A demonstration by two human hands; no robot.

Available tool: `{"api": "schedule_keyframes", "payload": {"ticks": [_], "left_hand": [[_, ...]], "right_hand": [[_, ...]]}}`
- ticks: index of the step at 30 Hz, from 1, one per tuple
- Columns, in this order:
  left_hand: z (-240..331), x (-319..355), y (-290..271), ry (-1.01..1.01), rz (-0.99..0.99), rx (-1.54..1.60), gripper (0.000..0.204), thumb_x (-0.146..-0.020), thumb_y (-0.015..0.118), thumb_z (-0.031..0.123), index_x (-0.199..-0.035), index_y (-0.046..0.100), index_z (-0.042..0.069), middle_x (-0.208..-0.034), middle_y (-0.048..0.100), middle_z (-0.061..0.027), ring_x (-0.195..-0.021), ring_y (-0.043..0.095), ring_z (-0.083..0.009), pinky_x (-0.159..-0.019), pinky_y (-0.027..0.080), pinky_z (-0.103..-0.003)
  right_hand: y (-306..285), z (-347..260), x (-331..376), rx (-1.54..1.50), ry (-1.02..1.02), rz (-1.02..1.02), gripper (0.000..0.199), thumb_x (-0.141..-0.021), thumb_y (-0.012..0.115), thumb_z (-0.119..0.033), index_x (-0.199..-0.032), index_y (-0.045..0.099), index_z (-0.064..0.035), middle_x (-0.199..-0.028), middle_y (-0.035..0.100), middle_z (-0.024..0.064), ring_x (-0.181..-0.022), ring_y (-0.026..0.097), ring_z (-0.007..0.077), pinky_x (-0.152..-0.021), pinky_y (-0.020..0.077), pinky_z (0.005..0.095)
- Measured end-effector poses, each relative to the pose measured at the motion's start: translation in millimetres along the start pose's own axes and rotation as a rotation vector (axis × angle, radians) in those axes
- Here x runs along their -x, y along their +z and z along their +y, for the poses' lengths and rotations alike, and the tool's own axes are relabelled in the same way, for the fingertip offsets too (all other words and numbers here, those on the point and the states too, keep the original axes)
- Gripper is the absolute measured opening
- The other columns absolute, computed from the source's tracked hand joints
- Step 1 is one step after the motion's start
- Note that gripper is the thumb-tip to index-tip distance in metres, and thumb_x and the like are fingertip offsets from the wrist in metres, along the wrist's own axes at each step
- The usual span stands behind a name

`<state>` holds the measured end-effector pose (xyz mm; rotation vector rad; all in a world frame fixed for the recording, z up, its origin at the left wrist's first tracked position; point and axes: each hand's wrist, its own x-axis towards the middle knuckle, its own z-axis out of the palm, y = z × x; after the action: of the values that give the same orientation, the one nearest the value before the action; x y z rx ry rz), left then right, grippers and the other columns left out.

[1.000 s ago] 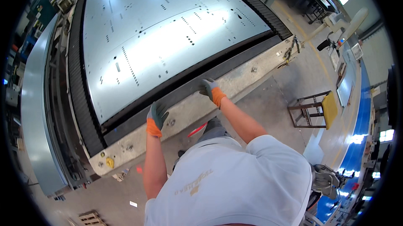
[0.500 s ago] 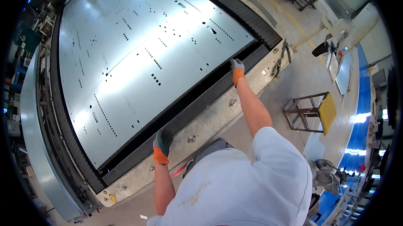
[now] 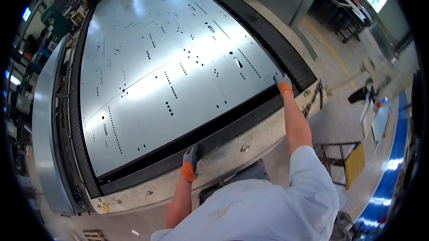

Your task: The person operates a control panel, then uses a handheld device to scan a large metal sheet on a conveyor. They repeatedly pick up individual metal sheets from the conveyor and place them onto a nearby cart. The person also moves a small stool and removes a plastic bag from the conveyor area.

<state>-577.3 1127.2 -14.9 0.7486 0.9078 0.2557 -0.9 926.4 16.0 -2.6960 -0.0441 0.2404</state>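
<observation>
A large shiny metal sheet (image 3: 147, 102) with many punched holes and slots lies on a machine bed before me. My right hand (image 3: 283, 83), in a grey and orange glove, is at the sheet's near right corner, its fingers bent around the edge. My left hand (image 3: 190, 160), gloved the same way, rests against the dark front bar (image 3: 223, 133) of the bed, short of the sheet's edge. Its fingers are apart and hold nothing that I can see. A dark gap separates the sheet from that bar.
Ribbed black covers (image 3: 277, 48) run along both sides of the bed. Pliers (image 3: 318, 93) lie on the pale front ledge (image 3: 263, 140) at the right. A stool with a yellow seat (image 3: 355, 165) stands to the right, and a long metal panel (image 3: 42, 129) is on the left.
My right hand has moved from the front bar to the sheet's corner. My left hand stays by the bar, farther right along it. The view has shifted.
</observation>
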Motion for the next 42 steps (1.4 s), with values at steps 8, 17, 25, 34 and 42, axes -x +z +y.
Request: {"api": "schedule_keyframes", "payload": {"ticks": [8, 17, 25, 34, 42], "left_hand": [[-39, -79, 156, 0.053, 0.147, -0.082, 0.045, -0.103, 0.057, 0.033, -0.136, 0.057, 0.002, -0.127, 0.066, -0.0157, -0.117, 0.064, -0.0261, -0.100, 0.050, -0.037], [-43, -135, 286, -0.012, -0.164, 0.049, 0.044, -0.104, 0.053, 0.035, -0.136, 0.053, 0.004, -0.134, 0.061, -0.0177, -0.126, 0.057, -0.0288, -0.105, 0.047, -0.039], [-11, -139, 375, -0.189, -0.344, 0.493, 0.043, -0.104, 0.049, 0.038, -0.131, 0.054, 0.005, -0.144, 0.054, -0.0131, -0.134, 0.049, -0.0314, -0.115, 0.038, -0.044], [-4, -132, 385, -0.133, -0.260, 0.473, 0.046, -0.100, 0.059, 0.035, -0.129, 0.060, 0.000, -0.125, 0.066, -0.0185, -0.116, 0.063, -0.0322, -0.104, 0.048, -0.045], [-9, -147, 386, 0.366, 0.467, -1.077, 0.042, -0.088, 0.068, 0.034, -0.116, 0.071, 0.003, -0.109, 0.072, -0.0206, -0.103, 0.069, -0.0364, -0.090, 0.054, -0.039]], "right_hand": [[23, -26, -141, 0.322, -0.175, -0.321, 0.072, -0.082, 0.069, -0.056, -0.135, 0.060, -0.0074, -0.135, 0.062, 0.0186, -0.123, 0.060, 0.0367, -0.101, 0.0500, 0.0444], [-47, -23, -227, -0.341, -0.226, -0.723, 0.077, -0.075, 0.086, -0.045, -0.128, 0.062, 0.0068, -0.113, 0.071, 0.0187, -0.099, 0.068, 0.0244, -0.084, 0.0553, 0.0375], [-68, -34, -195, -0.328, -0.213, -0.611, 0.060, -0.081, 0.078, -0.041, -0.120, 0.068, 0.0026, -0.113, 0.072, 0.0159, -0.103, 0.068, 0.0259, -0.090, 0.0537, 0.0375], [-96, -35, -163, -1.237, -0.112, -1.192, 0.035, -0.099, 0.061, -0.025, -0.120, 0.067, 0.0018, -0.105, 0.073, 0.0099, -0.087, 0.072, 0.0174, -0.074, 0.0589, 0.0305], [-75, -16, -188, -1.006, -0.337, -0.953, 0.052, -0.092, 0.068, -0.018, -0.140, 0.057, -0.0020, -0.132, 0.063, 0.0080, -0.115, 0.061, 0.0177, -0.098, 0.0472, 0.0284]]}}
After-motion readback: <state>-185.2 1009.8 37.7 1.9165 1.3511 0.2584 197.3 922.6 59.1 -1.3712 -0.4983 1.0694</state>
